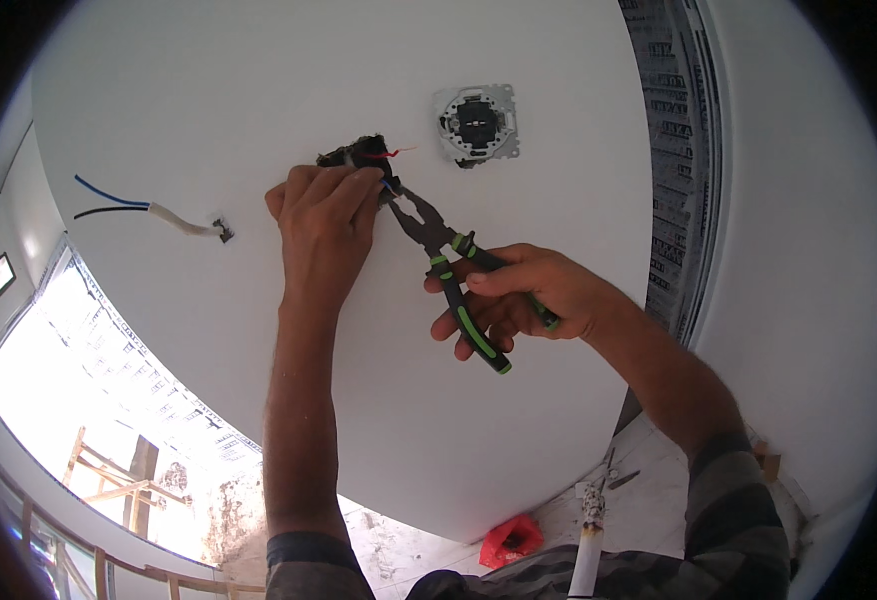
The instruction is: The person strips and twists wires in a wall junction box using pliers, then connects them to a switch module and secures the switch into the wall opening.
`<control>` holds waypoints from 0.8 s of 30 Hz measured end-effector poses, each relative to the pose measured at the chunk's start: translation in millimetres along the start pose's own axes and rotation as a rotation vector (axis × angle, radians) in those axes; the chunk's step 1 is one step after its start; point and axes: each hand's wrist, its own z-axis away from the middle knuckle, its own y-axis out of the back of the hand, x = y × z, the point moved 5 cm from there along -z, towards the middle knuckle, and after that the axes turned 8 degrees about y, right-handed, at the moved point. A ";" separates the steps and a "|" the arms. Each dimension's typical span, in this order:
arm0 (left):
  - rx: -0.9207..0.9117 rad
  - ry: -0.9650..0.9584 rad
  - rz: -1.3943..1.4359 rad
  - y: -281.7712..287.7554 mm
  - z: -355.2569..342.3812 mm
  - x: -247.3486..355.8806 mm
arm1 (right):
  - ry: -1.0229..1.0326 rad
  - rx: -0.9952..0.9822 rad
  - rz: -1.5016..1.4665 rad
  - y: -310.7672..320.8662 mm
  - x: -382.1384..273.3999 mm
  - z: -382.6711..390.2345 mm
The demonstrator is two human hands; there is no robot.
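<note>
My left hand (324, 215) is pressed to the white wall at the lower edge of a rough black opening (367, 150). Its fingers are pinched around a wire (389, 185) with a bit of blue showing beside the fingertips; the rest of the wire is hidden. A thin red wire (389, 154) sticks out of the opening to the right. In my right hand (534, 290) are combination pliers (429, 228) with black and green handles. The handles are spread and the jaws stand apart, their tips beside the blue wire.
Up and right, a socket insert (478, 124) with a metal frame is mounted in the wall. At left a white cable (184, 222) pokes out with blue and black cores. Below lie a red bag (511, 540) and a cigarette (589, 545) with long ash.
</note>
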 end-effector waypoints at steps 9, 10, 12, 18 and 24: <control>-0.086 0.035 -0.053 -0.2 -0.4 2.0 | 0.148 -0.125 -0.312 -0.3 36.0 -16.9; -0.084 0.037 -0.049 -0.2 0.0 2.7 | 0.153 -0.137 -0.330 -0.9 38.1 -18.5; -0.076 0.032 -0.056 -0.3 -0.8 4.0 | 0.163 -0.160 -0.367 -2.4 41.4 -21.6; -0.055 0.011 -0.066 -0.1 -1.9 7.9 | 0.210 -0.213 -0.447 -2.4 48.8 -27.0; -0.047 -0.027 -0.079 -3.6 -0.4 5.1 | 0.221 -0.263 -0.628 -12.7 54.1 -30.5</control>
